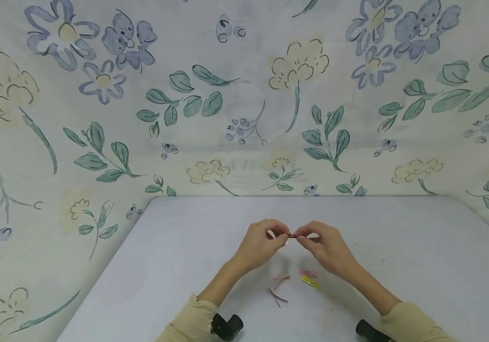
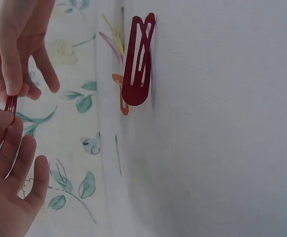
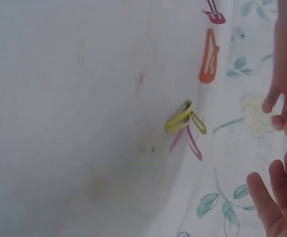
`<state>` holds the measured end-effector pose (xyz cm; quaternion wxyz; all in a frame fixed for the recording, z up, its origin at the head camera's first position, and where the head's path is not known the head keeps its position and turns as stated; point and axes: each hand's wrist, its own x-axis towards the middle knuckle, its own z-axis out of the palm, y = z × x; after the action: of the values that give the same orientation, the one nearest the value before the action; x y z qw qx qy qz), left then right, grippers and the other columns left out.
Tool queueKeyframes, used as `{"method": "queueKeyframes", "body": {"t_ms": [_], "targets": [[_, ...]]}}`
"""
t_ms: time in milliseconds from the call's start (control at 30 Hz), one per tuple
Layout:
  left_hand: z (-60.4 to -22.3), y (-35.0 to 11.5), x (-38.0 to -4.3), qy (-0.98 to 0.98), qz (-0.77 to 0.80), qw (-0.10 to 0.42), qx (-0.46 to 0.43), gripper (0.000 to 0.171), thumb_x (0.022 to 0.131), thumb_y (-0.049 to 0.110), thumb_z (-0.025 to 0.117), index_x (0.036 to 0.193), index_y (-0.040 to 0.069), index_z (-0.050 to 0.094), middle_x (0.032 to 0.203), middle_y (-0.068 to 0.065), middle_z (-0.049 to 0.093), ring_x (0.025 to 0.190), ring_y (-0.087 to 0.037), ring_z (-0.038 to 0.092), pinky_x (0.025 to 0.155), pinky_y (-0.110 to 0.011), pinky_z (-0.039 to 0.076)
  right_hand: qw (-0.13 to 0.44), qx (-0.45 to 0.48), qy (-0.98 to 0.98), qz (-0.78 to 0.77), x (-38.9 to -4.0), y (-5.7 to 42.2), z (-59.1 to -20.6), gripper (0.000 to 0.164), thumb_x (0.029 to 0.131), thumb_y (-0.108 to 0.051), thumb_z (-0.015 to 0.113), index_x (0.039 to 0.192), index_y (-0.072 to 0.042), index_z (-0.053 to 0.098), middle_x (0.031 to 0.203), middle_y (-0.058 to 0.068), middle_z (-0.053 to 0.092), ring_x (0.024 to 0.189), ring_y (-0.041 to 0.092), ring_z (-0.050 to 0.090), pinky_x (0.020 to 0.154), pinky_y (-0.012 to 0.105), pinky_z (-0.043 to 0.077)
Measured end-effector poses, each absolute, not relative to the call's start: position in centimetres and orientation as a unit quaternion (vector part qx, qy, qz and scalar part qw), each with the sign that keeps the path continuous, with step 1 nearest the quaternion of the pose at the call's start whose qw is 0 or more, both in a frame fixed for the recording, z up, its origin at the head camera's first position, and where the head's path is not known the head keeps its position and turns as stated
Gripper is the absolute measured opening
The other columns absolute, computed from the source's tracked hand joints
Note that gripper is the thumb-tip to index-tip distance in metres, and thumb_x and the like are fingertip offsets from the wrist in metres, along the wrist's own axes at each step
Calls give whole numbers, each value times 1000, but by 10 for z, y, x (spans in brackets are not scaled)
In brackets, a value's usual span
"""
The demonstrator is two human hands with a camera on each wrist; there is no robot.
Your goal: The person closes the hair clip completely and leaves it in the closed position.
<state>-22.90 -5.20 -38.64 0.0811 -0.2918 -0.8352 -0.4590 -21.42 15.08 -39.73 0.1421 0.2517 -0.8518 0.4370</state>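
Out over the table, my left hand [image 1: 265, 242] and right hand [image 1: 327, 247] meet at a small red snap hair clip [image 2: 11, 106]. Thumb and forefinger of each hand pinch one end of it, and the fingertips cover much of the clip. In the left wrist view my left hand [image 2: 10, 182] is the lower one; the other fingers of both hands are spread away from the clip. On the table nearer the body lie a dark red hair clip [image 1: 277, 295], an orange one [image 3: 206, 74], a yellow one [image 1: 310, 282] and a pink one [image 1: 308, 273].
The white table [image 1: 176, 256] runs back to a flower-printed cloth [image 1: 244, 156] hung behind and at the sides. Black wrist cameras [image 1: 227, 327] sit at both cuffs. Small faint stains mark the tabletop.
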Motion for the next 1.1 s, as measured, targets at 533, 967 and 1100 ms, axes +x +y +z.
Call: {"method": "queueKeyframes", "body": {"t_ms": [533,967,1100], "targets": [[-384,-49,-229,-825,-473,84,-297,8,92,6,65,97,6,72,91,-2,71,86,-14,63,77,-27,52,121,251,-852,442,-220,159,-388,10,90,-4,70,98,-8,73,94,-1,72,88,17,66,75,23,55],[-383,-50,-227,-826,-471,77,-300,9,93,5,64,99,5,71,93,-3,70,87,-15,63,80,-30,52,87,229,-860,447,-220,159,-388,8,92,-9,69,99,-9,72,95,1,72,90,23,67,75,24,54],[-382,-50,-225,-826,-474,72,-297,9,93,5,65,99,6,71,93,-2,70,87,-14,62,81,-29,52,93,240,-854,452,-219,160,-388,8,92,-10,69,98,-9,73,95,-1,72,89,18,66,75,25,54]]}}
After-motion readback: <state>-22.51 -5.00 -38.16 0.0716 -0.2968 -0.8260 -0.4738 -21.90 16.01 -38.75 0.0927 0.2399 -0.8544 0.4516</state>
